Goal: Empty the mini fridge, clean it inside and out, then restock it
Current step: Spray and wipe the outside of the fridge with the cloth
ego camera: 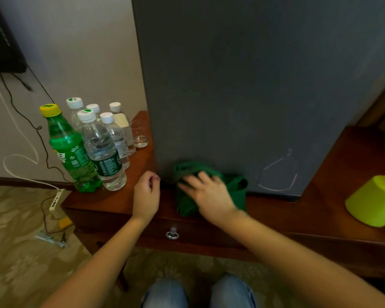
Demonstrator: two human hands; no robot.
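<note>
Head view, looking down at a wooden cabinet (331, 207) from a kneeling spot, two denim-clad knees (165, 294) at the lower edge; standing on the cabinet top, the mini fridge (242, 85), dark grey, door closed, no readable badge on it; low on its front toward the right, pale looping scuff lines (278, 174).

At the fridge's bottom left, bunched where door meets wood, a green cloth (238, 185); laid flat on it, the right hand (207, 192), fingers spread and straight, slightly blurred; just left of that, hovering over the wood beside the fridge's lower corner, the left hand (146, 194), fingers loosely curled, thumb near the forefinger, gripping nothing.

Grouped on the cabinet's left end, well clear of the fridge interior: a green soda bottle (71, 152) with a yellow cap, label showing what looks like the Sprite script and large white characters; touching it on the right, a clear water bottle (102, 152) with white cap and dark green label band, print too small to read; behind these, four more white-capped water bottles (118, 138); next to the fridge wall, an empty drinking glass (140, 134).

At far right on the wood, a lime-green container (373, 201), unmarked; below the cloth, a metal ring pull (172, 233) on the drawer front; on the carpet at left, a white power strip (56, 201) with cables.
</note>
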